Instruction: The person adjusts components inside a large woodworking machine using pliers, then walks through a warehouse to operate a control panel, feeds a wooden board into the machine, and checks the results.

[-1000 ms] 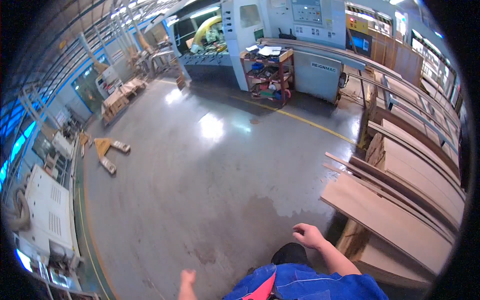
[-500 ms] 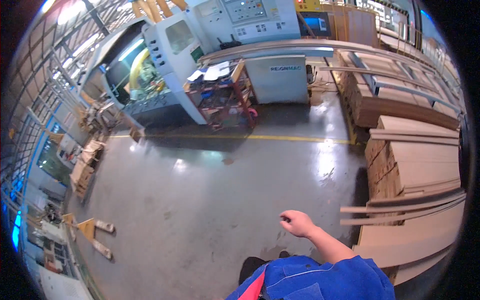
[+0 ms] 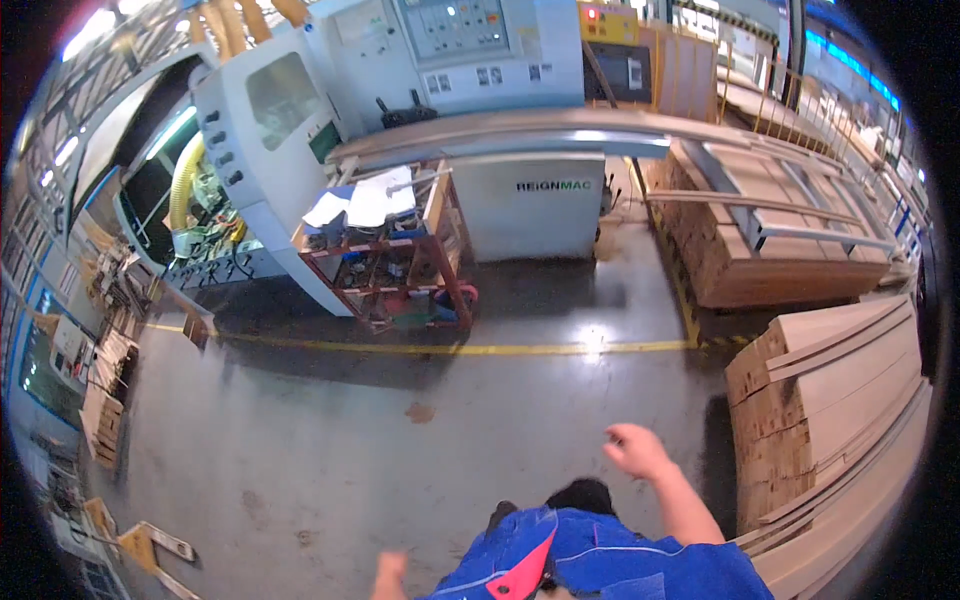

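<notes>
My right hand (image 3: 638, 452) hangs in the air in front of me, above the grey floor (image 3: 330, 430). Its fingers are curled in, and nothing shows in them. It is nearest to a stack of wooden boards (image 3: 850, 370) on the right, but apart from it. Low in the picture, my left hand (image 3: 390, 572) shows only in part and blurred, so its fingers cannot be made out. It touches nothing that I can see.
Ahead stands a large pale machine (image 3: 530, 210) with long boards (image 3: 500, 130) lying along it. A red-framed shelf cart (image 3: 440, 245) holding papers and small parts stands before it. Farther right is another board stack (image 3: 790, 280). A yellow pallet jack (image 3: 140, 548) sits lower left.
The machine and cart appear larger and nearer, and the view has shifted. My left hand has come into view at the bottom. My right hand stays curled, now slightly farther right.
</notes>
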{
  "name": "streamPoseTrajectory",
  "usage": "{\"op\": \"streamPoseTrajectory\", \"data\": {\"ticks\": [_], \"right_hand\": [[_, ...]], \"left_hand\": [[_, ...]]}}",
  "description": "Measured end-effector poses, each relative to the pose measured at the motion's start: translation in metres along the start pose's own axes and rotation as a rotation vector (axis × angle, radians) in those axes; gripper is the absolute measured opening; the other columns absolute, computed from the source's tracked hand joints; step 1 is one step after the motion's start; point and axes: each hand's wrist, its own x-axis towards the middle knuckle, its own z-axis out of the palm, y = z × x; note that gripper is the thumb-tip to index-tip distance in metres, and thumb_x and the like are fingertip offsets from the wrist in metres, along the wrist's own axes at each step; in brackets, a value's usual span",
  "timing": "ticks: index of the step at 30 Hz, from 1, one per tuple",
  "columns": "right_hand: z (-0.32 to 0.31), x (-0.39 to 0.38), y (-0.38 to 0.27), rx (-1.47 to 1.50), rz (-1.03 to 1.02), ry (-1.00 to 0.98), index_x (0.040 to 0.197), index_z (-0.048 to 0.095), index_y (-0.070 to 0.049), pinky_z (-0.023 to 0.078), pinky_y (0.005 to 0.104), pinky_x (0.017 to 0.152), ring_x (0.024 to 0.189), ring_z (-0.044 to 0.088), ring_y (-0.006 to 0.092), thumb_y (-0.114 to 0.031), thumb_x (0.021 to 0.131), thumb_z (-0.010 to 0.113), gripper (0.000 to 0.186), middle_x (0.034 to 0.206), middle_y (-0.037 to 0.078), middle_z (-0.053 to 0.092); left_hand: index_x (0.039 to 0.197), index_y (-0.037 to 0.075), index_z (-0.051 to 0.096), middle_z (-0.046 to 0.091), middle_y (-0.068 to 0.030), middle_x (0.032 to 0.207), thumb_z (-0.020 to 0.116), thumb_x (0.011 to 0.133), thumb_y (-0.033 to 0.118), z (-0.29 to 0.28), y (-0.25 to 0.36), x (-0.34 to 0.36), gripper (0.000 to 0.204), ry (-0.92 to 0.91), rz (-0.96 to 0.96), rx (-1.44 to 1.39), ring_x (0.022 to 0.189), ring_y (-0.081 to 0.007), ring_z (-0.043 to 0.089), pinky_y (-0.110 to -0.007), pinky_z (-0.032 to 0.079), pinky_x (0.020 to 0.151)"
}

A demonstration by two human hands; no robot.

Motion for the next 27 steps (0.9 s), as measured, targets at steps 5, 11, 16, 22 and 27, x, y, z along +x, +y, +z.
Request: {"op": "streamPoseTrajectory", "data": {"ticks": [5,11,16,22,27], "right_hand": [[-0.023,0.064,0.053,0.132,0.444,0.164,0.111,0.067,-0.006,0.053,0.0408,0.085,0.097,0.067,0.0308,-0.024,0.083,0.069,0.033,0.103,0.014,0.07],[-0.032,0.238,0.112,0.075,0.435,0.222,0.109,0.067,-0.004,0.054,0.0389,0.081,0.09,0.068,0.0292,-0.019,0.081,0.07,0.032,0.093,0.014,0.071],[-0.088,0.431,0.114,0.039,0.279,0.223,0.11,0.066,-0.007,0.053,0.0418,0.082,0.092,0.066,0.0306,-0.024,0.084,0.068,0.031,0.097,0.012,0.069],[-0.166,0.656,0.093,-0.053,0.042,0.043,0.113,0.065,-0.009,0.053,0.0417,0.086,0.097,0.065,0.0312,-0.028,0.085,0.07,0.034,0.103,0.012,0.068],[-0.205,0.782,0.129,-0.123,0.065,0.085,0.118,0.062,-0.005,0.051,0.0429,0.089,0.102,0.063,0.0347,-0.024,0.081,0.074,0.043,0.108,0.016,0.066]], "left_hand": [[0.125,-0.003,0.06,0.066,-0.0225,0.117,0.068,0.087,0.03,-0.372,0.053,0.278,0.05,0.545,-0.222,-0.651,0.109,-0.0337,0.063,-0.041,0.05,0.093],[0.128,-0.001,0.059,0.066,-0.0084,0.113,0.068,0.092,0.017,-0.591,0.224,0.402,0.042,0.598,0.165,-1.109,0.101,-0.017,0.062,-0.032,0.049,0.093],[0.138,0.002,0.053,0.059,-0.0112,0.131,0.07,0.09,0.013,-0.641,0.298,0.455,0.052,0.429,0.086,-1.145,0.114,-0.0192,0.058,-0.032,0.048,0.095],[0.137,-0.001,0.052,0.058,-0.0138,0.134,0.068,0.092,0.013,-0.69,0.329,0.551,0.05,0.523,-0.039,-1.428,0.117,-0.0186,0.059,-0.031,0.049,0.098],[0.14,-0.002,0.047,0.057,-0.0137,0.133,0.07,0.09,0.013,-0.803,0.401,0.698,0.058,0.578,0.102,-1.458,0.115,-0.0202,0.06,-0.032,0.049,0.097]]}}
